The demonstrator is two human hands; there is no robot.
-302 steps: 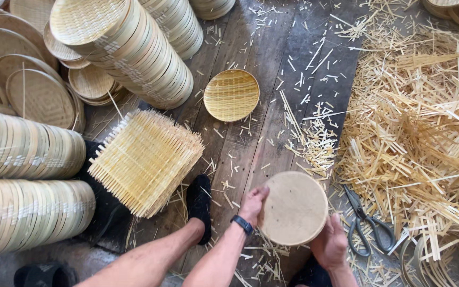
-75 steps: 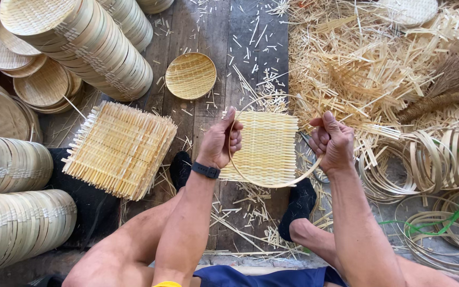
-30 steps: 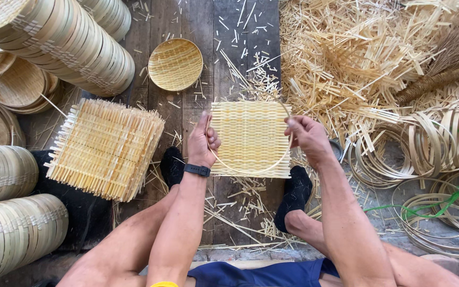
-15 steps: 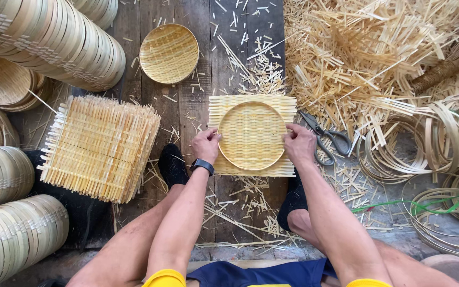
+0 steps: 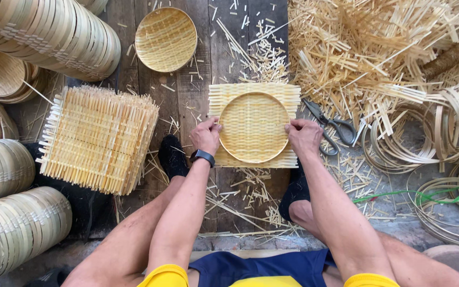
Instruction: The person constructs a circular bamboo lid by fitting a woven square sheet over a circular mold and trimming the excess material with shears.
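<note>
Stood right over the person sitting on the plank floor (image 5: 197, 95), and everything around was bamboo. Far left were long rolls of stacked round trays (image 5: 43, 32) lying on their sides, with more further down. Next to those sat a stack of square woven mats (image 5: 99, 139) with frayed strip ends sticking out. A single finished round tray (image 5: 166, 39) lay flat further up the boards.

In the middle, a square woven mat (image 5: 254, 91) lay flat on the floor between the person's dark-socked feet, with a round hoop (image 5: 254, 127) sitting on top of it. The left hand (image 5: 206, 136), smartwatch on the wrist, was pinching the hoop's left rim, fingers curled over the edge. The right hand (image 5: 304, 136) gripped the right rim the same way, so both were clamped on the hoop and pressing it into the mat.

Just beside the right hand lay a pair of scissors (image 5: 331, 127). Beyond them, a big heap of bamboo offcuts (image 5: 378, 58), and coils of bamboo strip (image 5: 426, 143) far right.
</note>
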